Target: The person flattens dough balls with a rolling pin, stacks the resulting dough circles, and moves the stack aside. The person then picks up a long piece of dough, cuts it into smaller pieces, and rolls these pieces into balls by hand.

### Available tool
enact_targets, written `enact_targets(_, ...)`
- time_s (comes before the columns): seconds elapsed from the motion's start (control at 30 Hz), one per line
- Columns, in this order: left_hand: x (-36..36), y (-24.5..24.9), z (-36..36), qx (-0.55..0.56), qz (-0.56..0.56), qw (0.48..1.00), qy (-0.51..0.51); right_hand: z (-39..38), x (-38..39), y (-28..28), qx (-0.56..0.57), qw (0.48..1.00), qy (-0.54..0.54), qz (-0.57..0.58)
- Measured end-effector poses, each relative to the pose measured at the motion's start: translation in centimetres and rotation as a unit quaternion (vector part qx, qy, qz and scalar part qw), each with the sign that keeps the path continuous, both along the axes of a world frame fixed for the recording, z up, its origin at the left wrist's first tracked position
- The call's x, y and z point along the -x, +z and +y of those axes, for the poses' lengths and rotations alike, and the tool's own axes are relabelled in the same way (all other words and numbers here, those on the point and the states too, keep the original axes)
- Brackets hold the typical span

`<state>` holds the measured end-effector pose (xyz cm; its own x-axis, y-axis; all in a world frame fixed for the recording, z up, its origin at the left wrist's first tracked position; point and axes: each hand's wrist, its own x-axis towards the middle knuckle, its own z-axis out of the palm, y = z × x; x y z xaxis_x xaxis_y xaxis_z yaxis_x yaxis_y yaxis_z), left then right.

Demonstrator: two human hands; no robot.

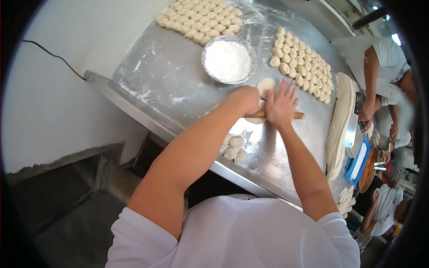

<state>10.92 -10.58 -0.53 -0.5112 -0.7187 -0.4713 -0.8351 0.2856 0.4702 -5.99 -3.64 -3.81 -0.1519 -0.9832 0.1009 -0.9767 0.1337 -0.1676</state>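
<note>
Under the palm of my right hand (pixel 281 106) lies a wooden rolling pin (pixel 298 115); the fingers are stretched out flat past it. The pin rests across a flattened dough round (pixel 256 120) on the metal table. My left hand (pixel 246 99) is closed at the upper left edge of this round, its fingertips hidden, so what they grip cannot be made out. A second flat dough round (pixel 266 85) lies just beyond, between my hands. Several small dough pieces (pixel 236 142) sit nearer to me, below my left forearm.
A bowl of flour (pixel 228 61) stands beyond my left hand. Rows of dough pieces cover the table's far left (pixel 201 20) and right (pixel 301 62). A long dough roll (pixel 338 125) lies at right, near a blue tray (pixel 357 163), a filling pan (pixel 368 172) and co-workers (pixel 386 67).
</note>
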Motion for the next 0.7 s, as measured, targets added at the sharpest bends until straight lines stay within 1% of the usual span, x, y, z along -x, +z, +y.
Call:
enact_targets(0.03,-0.1,0.2,-0.3,0.002,0.007,1.0,0.0,-0.3,0.2,0.0,0.021,1.0,0.011,0.0)
enact_targets(0.1,-0.5,0.3,-0.2,0.001,0.02,1.0,0.005,4.5,0.9,0.1,-0.009,0.999,0.044,-0.01)
enact_targets(0.13,-0.7,0.8,-0.1,-0.04,0.034,0.998,0.035,7.8,1.2,0.9,-0.049,0.997,0.052,-0.008)
enact_targets(0.17,-0.9,0.8,-0.1,-0.054,0.013,0.998,0.021,9.6,1.4,1.5,-0.088,0.994,0.06,-0.007)
enact_targets(0.23,-0.9,1.4,-0.2,-0.082,-0.027,0.996,-0.005,9.1,1.6,1.4,-0.087,0.994,0.068,-0.014)
enact_targets(0.27,-0.8,1.6,0.0,-0.084,-0.025,0.996,-0.015,9.1,1.7,1.3,-0.088,0.993,0.07,-0.017)
enact_targets(0.33,-0.8,4.0,0.6,-0.09,-0.022,0.995,-0.033,2.7,0.5,0.8,-0.049,0.998,0.036,-0.008)
enact_targets(0.37,-0.7,3.5,0.8,-0.065,-0.019,0.998,-0.019,0.3,-0.1,0.7,-0.031,0.999,0.011,-0.01)
enact_targets(0.43,-0.2,1.7,0.4,-0.004,-0.012,1.0,0.006,-0.9,-0.4,-0.3,0.01,1.0,0.006,-0.024)
enact_targets(0.47,0.0,0.7,0.1,-0.006,-0.023,1.0,0.002,-1.5,-0.3,-0.6,0.035,0.999,0.004,-0.028)
enact_targets(0.5,-0.1,0.6,-0.2,0.001,0.002,1.0,0.01,-0.5,0.2,-0.5,0.011,1.0,0.021,-0.019)
enact_targets(0.57,-0.6,0.2,0.1,0.004,0.05,0.998,0.029,6.0,1.3,-0.5,-0.051,0.997,0.056,-0.002)
enact_targets(0.6,-0.6,-0.7,-0.2,-0.037,0.046,0.997,0.055,8.8,1.5,0.5,-0.08,0.994,0.069,-0.003)
enact_targets(0.63,-0.8,0.0,-0.4,-0.097,0.02,0.994,0.052,10.7,1.7,1.5,-0.109,0.991,0.082,-0.004)
enact_targets(0.67,-1.0,1.4,-0.5,-0.157,-0.007,0.986,0.048,11.3,2.2,1.3,-0.114,0.99,0.081,0.0)
enact_targets(0.7,-1.2,2.7,-0.5,-0.218,-0.034,0.974,0.042,10.3,1.9,1.2,-0.103,0.992,0.073,0.004)
